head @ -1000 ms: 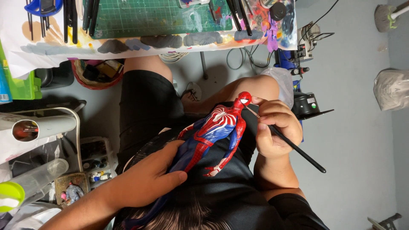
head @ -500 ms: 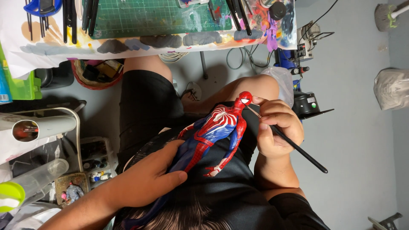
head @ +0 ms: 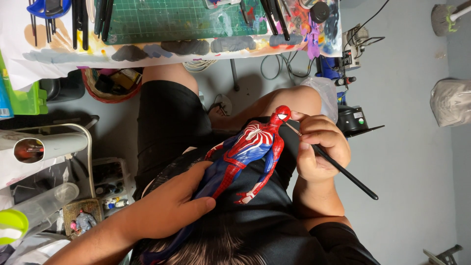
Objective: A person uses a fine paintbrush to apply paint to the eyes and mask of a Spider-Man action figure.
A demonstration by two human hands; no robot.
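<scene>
The left hand (head: 169,206) is wrapped around the legs of a red and blue action figure (head: 245,157), fingers curled shut over the lower half, thumb lying along the side. The figure lies slanted across the person's lap, head pointing up toward the right hand (head: 321,149), feet hidden under the left palm. One of its arms hangs down loose, red hand splayed just above the black shirt.

The right hand is closed in a pencil-type pinch on a thin black paintbrush (head: 343,172). The brush tip sits right at the figure's head (head: 282,114), looks like it's touching the side of the face, though it's too fine to be totally sure. The handle sticks out past the knuckles, down and to the right. So the figure basically bridges the two hands: legs in the left one, head right beside the fingertips of the right one.

Under all that are black shorts (head: 167,122) and bare knees, with the right knee just behind the figure's head.

Further out, the table (head: 29,44) edge runs along the top, covered in paint-smeared white paper, with a green cutting mat (head: 186,19) on it and a row of dark brushes (head: 91,19) on the left side. Below the table there's a tangle of cables (head: 274,68) on the grey floor, a small basket (head: 110,83) of bits, and on the left a white tube (head: 49,147) and a tray of little paint pots (head: 110,189).
</scene>
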